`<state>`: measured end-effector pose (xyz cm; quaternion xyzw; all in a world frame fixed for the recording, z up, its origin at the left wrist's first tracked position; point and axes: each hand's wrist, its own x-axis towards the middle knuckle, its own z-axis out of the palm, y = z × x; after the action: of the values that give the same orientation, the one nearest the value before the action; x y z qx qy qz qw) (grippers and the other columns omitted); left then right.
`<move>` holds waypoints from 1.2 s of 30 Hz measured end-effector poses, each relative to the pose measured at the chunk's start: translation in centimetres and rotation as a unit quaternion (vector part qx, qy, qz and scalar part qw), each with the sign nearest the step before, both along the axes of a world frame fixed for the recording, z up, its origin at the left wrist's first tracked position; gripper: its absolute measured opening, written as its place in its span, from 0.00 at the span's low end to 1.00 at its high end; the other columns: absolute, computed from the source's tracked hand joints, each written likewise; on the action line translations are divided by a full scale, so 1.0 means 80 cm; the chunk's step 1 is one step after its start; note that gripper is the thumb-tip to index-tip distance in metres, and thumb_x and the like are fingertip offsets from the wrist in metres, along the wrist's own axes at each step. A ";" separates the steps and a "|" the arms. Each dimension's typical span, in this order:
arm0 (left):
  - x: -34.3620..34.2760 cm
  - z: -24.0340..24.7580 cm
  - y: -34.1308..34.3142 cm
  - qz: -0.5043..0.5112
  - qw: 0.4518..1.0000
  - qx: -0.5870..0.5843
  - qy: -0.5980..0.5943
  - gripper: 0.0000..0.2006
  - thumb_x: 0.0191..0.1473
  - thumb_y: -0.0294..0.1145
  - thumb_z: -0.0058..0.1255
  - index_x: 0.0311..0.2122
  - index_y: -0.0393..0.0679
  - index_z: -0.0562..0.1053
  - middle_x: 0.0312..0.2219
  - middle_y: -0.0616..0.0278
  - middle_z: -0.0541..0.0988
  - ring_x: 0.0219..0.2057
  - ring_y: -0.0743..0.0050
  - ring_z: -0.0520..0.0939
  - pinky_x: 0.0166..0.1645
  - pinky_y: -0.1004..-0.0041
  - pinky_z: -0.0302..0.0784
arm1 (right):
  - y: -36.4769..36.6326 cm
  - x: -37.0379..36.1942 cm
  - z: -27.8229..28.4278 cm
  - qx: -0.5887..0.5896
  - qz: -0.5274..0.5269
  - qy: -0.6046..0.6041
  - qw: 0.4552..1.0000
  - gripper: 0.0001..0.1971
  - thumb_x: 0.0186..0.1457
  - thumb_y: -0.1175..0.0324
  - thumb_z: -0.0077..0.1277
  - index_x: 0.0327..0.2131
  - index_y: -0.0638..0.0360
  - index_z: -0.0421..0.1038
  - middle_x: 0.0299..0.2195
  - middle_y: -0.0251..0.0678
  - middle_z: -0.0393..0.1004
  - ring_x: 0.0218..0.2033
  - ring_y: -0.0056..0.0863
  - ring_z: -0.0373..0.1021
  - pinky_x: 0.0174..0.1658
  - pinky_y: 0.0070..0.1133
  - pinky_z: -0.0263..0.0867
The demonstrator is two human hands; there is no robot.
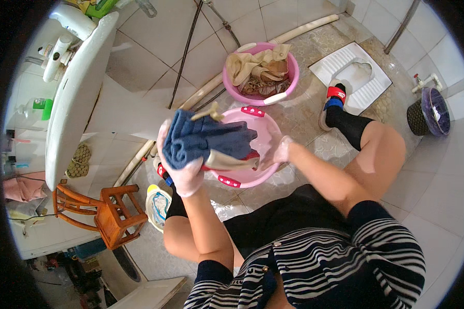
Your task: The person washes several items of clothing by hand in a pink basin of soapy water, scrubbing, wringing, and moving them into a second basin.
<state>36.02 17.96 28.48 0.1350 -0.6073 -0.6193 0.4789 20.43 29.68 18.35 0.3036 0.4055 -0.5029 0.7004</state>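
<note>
My left hand is closed around a blue fabric item with a cream strip, red edging and a knotted beige cord. It is held over a pink basin with red handles. My right hand is at the basin's right side, fingers stretched down toward the item's lower end. Its fingertips are partly blurred, and whether they touch the cloth cannot be made out. Both hands look whitish, as if in thin gloves. The basin's bottom is mostly hidden by the item.
Behind stands a second pink basin with beige and brown clothes. Farther right are a squat toilet and a dark bin. At left are a washbasin, a wooden chair and a small pail. Pipes run along the wall.
</note>
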 end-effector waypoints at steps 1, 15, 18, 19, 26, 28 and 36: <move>0.011 -0.005 -0.003 -0.019 0.999 -0.034 -0.026 0.39 0.29 0.32 0.53 0.52 0.34 0.57 0.48 0.53 0.66 0.50 0.60 0.68 0.56 0.64 0.61 | -0.008 0.013 -0.012 0.023 -0.070 -0.113 0.991 0.43 0.48 0.33 0.34 0.60 0.50 0.42 0.61 0.41 0.40 0.63 0.33 0.35 0.61 0.34 0.38; 0.092 -0.170 -0.092 0.125 0.872 0.462 0.104 0.22 0.40 0.39 0.51 0.43 0.43 0.69 0.41 0.58 0.74 0.45 0.61 0.73 0.52 0.61 0.65 | -0.051 -0.002 -0.180 -0.418 -0.338 -0.004 0.844 0.23 0.54 0.55 0.32 0.42 0.64 0.66 0.42 0.46 0.69 0.44 0.43 0.65 0.51 0.37 0.59; 0.061 -0.203 -0.138 0.094 0.823 0.540 0.146 0.15 0.39 0.33 0.49 0.36 0.42 0.72 0.34 0.59 0.77 0.38 0.61 0.76 0.49 0.62 0.69 | -0.044 -0.018 -0.150 -0.386 -0.177 0.015 0.905 0.19 0.47 0.64 0.37 0.41 0.67 0.65 0.39 0.48 0.70 0.43 0.44 0.66 0.50 0.39 0.60; 0.055 -0.211 -0.150 0.104 0.817 0.550 0.138 0.14 0.39 0.32 0.49 0.35 0.42 0.71 0.33 0.59 0.77 0.37 0.61 0.76 0.48 0.62 0.69 | -0.048 -0.022 -0.148 -0.433 -0.123 0.078 0.890 0.20 0.38 0.70 0.41 0.37 0.68 0.67 0.35 0.49 0.71 0.41 0.42 0.67 0.49 0.36 0.62; -0.034 -0.218 -0.120 0.171 0.786 0.593 0.041 0.15 0.38 0.37 0.50 0.35 0.49 0.71 0.34 0.63 0.77 0.39 0.59 0.75 0.50 0.54 0.65 | -0.042 0.033 -0.081 -0.221 0.425 0.815 0.326 0.12 0.35 0.60 0.49 0.18 0.58 0.75 0.18 0.40 0.73 0.25 0.38 0.70 0.41 0.29 0.60; -0.042 -0.236 -0.113 0.128 0.795 0.591 0.050 0.15 0.38 0.38 0.50 0.36 0.50 0.71 0.36 0.63 0.76 0.40 0.58 0.75 0.51 0.51 0.62 | -0.052 0.044 -0.108 -0.176 0.550 0.792 0.201 0.08 0.34 0.64 0.51 0.19 0.57 0.75 0.19 0.36 0.73 0.26 0.33 0.70 0.40 0.28 0.60; -0.053 -0.161 -0.054 0.099 0.833 0.532 0.115 0.23 0.38 0.47 0.51 0.43 0.52 0.69 0.42 0.62 0.73 0.46 0.59 0.71 0.52 0.53 0.61 | -0.046 0.067 -0.122 -0.188 -0.127 0.800 0.555 0.22 0.27 0.71 0.55 0.34 0.57 0.70 0.35 0.41 0.69 0.39 0.39 0.64 0.50 0.33 0.51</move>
<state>31.75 13.61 15.59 0.3562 -0.1084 -0.8069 0.4586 25.78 26.00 8.62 -0.3141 0.6526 -0.6872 0.0571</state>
